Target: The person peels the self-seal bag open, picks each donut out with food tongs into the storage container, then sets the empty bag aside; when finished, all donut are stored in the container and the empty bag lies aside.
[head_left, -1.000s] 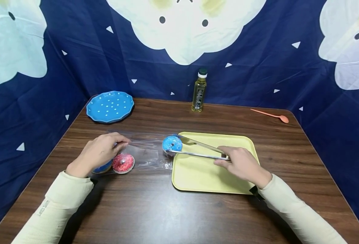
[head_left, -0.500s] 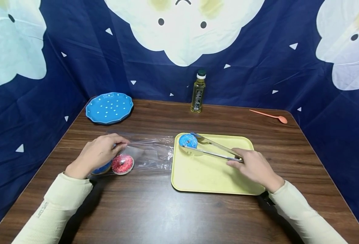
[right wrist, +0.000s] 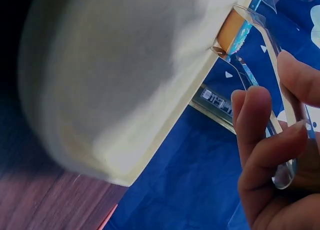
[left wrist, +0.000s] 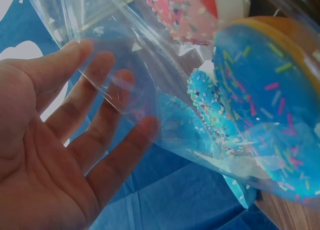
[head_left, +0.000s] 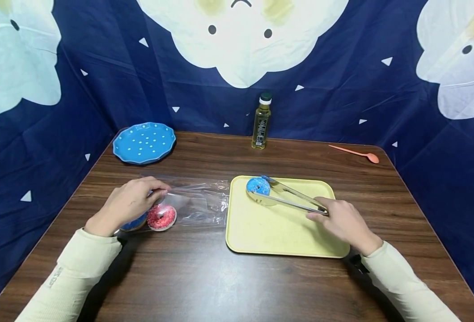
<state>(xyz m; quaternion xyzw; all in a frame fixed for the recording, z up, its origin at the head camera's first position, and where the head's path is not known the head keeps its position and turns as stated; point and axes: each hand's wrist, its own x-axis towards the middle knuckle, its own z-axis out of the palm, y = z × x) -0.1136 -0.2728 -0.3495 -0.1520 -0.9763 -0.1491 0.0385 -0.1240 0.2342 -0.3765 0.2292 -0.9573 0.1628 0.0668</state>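
My left hand (head_left: 132,202) pinches the edge of a clear plastic bag (head_left: 205,203) between thumb and index finger. Inside the bag are a pink donut (head_left: 162,218) and a blue donut with sprinkles (left wrist: 270,105), the latter partly hidden by the hand in the head view. Another sprinkled blue surface (left wrist: 212,100) shows beside them in the left wrist view. My right hand (head_left: 343,219) grips metal tongs (head_left: 297,199) near their hinged end. The tongs' tips lie at either side of a light-blue donut (head_left: 258,186) at the upper left of a yellow tray (head_left: 237,241).
A blue dotted plate (head_left: 144,143) stands at the back left of the wooden table (head_left: 205,286). An oil bottle (head_left: 261,121) is upright behind the tray, and an orange spoon (head_left: 357,153) lies at the back right. A dark-blue cloth (head_left: 205,98) hangs around the table.
The right hand and tongs have moved right, bringing the light-blue donut from the bag's mouth over onto the tray. The left hand has stayed at the bag.
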